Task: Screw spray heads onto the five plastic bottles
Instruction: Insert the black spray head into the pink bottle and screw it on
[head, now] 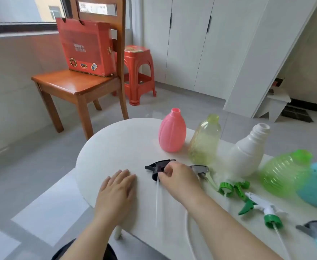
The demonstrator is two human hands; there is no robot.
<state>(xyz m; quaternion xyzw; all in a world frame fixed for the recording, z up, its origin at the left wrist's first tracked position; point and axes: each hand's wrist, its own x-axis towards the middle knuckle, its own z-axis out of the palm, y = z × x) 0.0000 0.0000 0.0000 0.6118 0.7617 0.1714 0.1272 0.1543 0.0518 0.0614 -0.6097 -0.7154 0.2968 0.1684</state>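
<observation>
Five uncapped plastic bottles (247, 152) stand along the white table's (116, 147) far-right side. Left hand (116, 190) lies flat, fingers spread, on the table. Right hand (178, 177) pinches the black trigger spray head (158, 166) resting there

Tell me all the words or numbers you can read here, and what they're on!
Red cardboard gift bag on the wooden chair: pale lettering, too blurred to read.
Red plastic stool: a printed pattern on its top, too blurred to read.
The plastic bottles and spray heads on the white table: no words or numbers show.
</observation>
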